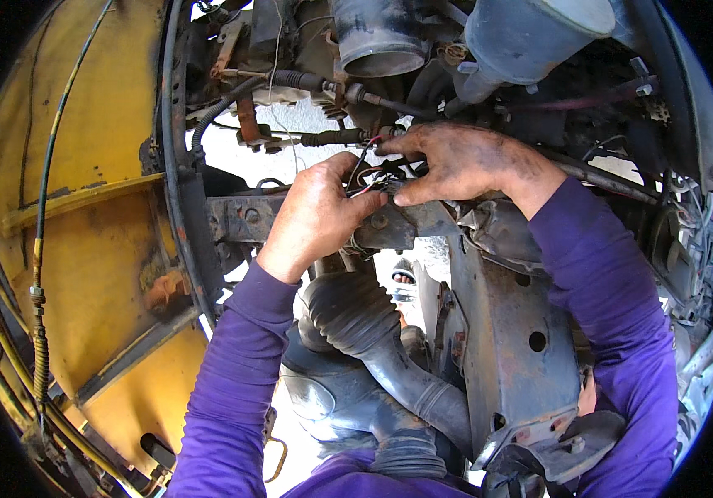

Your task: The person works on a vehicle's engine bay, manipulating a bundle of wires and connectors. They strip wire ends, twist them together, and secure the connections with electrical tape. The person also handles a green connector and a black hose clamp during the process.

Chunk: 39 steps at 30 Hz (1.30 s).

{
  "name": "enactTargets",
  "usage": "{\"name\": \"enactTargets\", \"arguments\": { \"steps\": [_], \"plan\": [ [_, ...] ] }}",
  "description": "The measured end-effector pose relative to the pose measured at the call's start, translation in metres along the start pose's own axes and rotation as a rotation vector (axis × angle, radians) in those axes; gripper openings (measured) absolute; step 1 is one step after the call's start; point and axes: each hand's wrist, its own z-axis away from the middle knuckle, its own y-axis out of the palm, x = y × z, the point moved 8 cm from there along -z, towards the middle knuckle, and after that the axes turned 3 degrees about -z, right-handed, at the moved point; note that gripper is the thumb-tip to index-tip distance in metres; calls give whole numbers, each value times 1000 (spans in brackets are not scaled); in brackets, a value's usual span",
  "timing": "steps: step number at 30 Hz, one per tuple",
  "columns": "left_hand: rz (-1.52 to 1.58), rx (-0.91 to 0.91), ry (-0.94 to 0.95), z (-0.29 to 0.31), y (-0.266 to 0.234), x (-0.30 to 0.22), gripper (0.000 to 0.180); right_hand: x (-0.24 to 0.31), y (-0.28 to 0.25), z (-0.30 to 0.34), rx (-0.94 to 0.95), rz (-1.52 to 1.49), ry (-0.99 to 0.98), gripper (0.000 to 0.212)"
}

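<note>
Thin wires (364, 176), among them red, black and pale ones, run in a loose bundle between my two hands, above a dark metal crossmember (248, 217). My left hand (313, 212) closes on the bundle from the left, its thumb pointing right. Grease-stained, my right hand (476, 162) curls around the other side of the wires, with the forefinger stretched beyond them and the thumb close to my left thumb. The wire ends between the fingertips are too small to make out.
At the left stands a yellow metal panel (91, 166) with cables. Below my hands lie a ribbed black hose (348, 311) and a grey frame rail (510, 332). A grey canister (526, 41) and an open-ended black pipe (381, 58) sit beyond them. Part of a sandalled foot (403, 272) shows below.
</note>
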Motion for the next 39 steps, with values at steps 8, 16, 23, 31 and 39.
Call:
{"name": "enactTargets", "arguments": {
  "steps": [8, 16, 23, 31, 39],
  "plan": [
    [47, 125, -175, -5, 9, -9, 33, -7, 1, 2, 132, 44, -20, 56],
    [637, 208, -177, 6, 20, 0, 37, -10, -1, 15, 207, 65, 66, 53],
    [109, 44, -139, -1, 21, 8, 42, 13, -8, 18, 56, 243, 29, 57],
    [897, 396, -178, 25, 20, 4, 57, 15, 2, 12, 102, 232, 80, 60],
    [520, -47, -65, 70, 26, 11, 72, 16, 5, 9, 52, 188, -9, 60]
  ]
}}
